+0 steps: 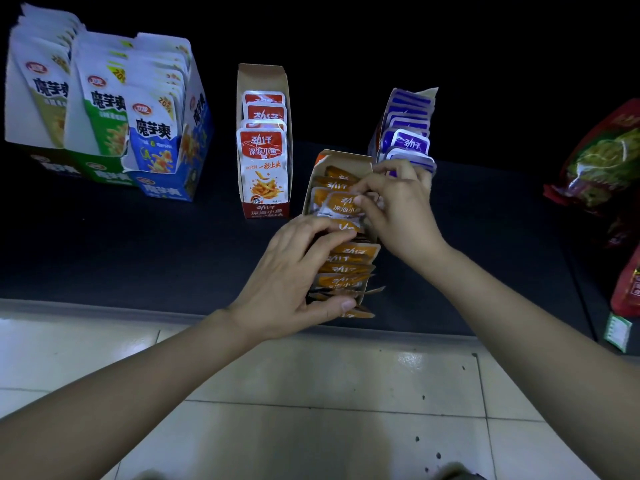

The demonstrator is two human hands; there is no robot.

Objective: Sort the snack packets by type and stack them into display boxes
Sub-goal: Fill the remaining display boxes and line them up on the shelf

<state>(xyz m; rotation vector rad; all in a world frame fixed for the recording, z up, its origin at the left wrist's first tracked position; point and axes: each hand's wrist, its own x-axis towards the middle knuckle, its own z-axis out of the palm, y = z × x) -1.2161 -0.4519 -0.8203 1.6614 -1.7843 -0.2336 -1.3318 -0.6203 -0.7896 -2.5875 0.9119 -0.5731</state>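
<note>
Dark shelf (138, 254), left hand (294, 275) gripping box (343, 158), right hand (394, 209) pinching packet (341, 204)

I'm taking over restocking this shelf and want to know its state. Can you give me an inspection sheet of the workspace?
Surface: dark shelf, front edge nearest the person.
Job's things: orange box holds a row of orange packets; red box and purple box stand behind; three konjac boxes far left.
Clutter: red bags at right.
Hands: left hand grips the orange packets; right hand pinches a single packet above them.
Cables: nothing seen.
Surroundings: tiled floor below; darkness behind.
</note>
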